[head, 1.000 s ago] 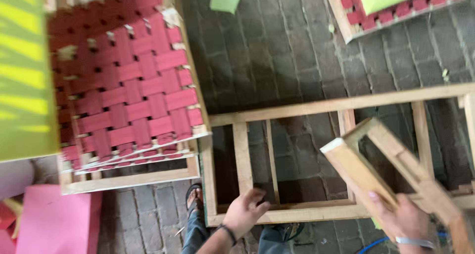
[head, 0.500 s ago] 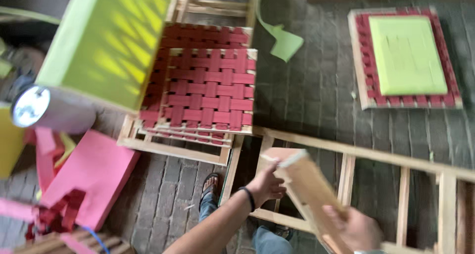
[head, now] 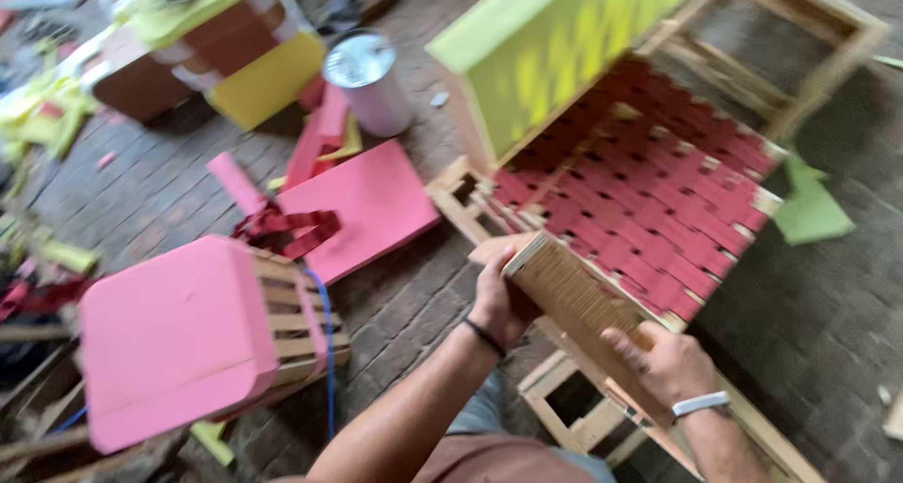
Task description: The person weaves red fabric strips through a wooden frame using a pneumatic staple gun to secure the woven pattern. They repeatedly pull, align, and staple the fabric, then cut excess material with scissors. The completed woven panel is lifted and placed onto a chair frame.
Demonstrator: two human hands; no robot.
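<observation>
Head view, both hands [head: 583, 328] gripping wooden board [head: 574, 304], white can [head: 367, 83] lidded

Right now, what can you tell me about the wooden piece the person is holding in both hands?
The wooden piece is a pale, flat, plywood-like board, long and narrow, with a finely lined face. It is tilted, its upper end toward the left and its lower end running down to the right. The left hand grips its upper end; the right hand lies on its lower part. It is held above a wooden frame with red woven webbing. The picture is blurred, so finer detail is unclear.
</observation>
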